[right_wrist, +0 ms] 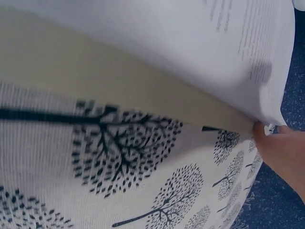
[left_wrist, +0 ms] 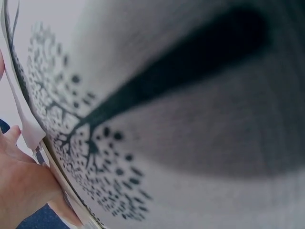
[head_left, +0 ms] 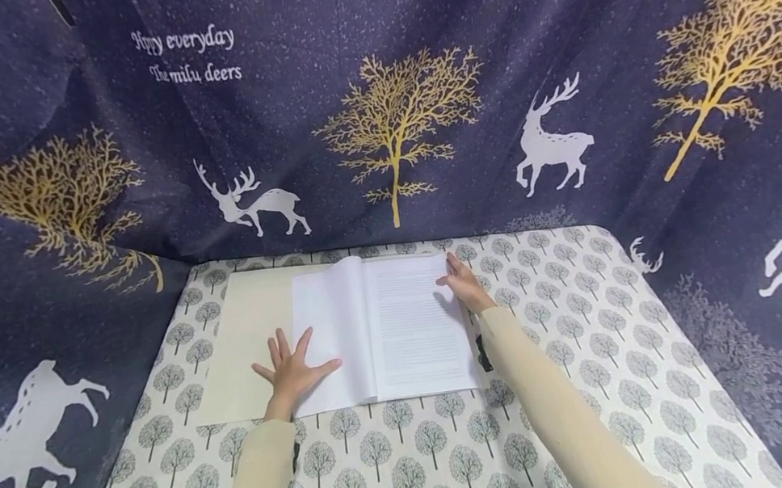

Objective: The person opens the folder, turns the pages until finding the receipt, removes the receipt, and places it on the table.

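A book [head_left: 416, 330] lies spread on the table, with lines of print on its right page. Its left side shows a blank white page [head_left: 318, 310], curving up near the spine, over a cream cover [head_left: 245, 311]. Across the white page and cover rests my left hand [head_left: 295, 374], fingers spread. At the upper right corner of the printed page, my right hand [head_left: 467, 283] pinches the paper's edge between thumb and finger. The right wrist view shows this page corner [right_wrist: 267, 102] at the fingertips, raised above the cream cover edge [right_wrist: 157, 90].
A white tablecloth [head_left: 404, 470] printed with grey trees covers the table. Behind and at both sides hangs a dark blue cloth [head_left: 407, 14] with deer and golden trees. A small black item [head_left: 483, 355] shows by the right wrist.
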The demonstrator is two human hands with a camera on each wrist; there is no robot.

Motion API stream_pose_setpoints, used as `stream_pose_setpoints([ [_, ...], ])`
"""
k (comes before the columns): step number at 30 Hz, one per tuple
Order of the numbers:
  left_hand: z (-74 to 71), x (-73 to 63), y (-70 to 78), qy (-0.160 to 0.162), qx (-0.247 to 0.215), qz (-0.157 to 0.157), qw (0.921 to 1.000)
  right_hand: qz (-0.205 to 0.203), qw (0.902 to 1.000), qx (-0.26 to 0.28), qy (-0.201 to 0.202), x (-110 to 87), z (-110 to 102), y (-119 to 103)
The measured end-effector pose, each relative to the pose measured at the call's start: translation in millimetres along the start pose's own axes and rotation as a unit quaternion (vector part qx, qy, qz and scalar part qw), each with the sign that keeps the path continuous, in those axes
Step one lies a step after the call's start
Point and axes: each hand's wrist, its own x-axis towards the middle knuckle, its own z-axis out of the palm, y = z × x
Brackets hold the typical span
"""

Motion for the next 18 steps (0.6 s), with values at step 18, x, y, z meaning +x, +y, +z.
stream_pose_setpoints([
  [18,0.5,-0.3,-2.5,-0.002,-0.001,-0.004,1.0000,-0.032,0.9978,0.009,0.058,-0.5,-0.4,-14.9],
])
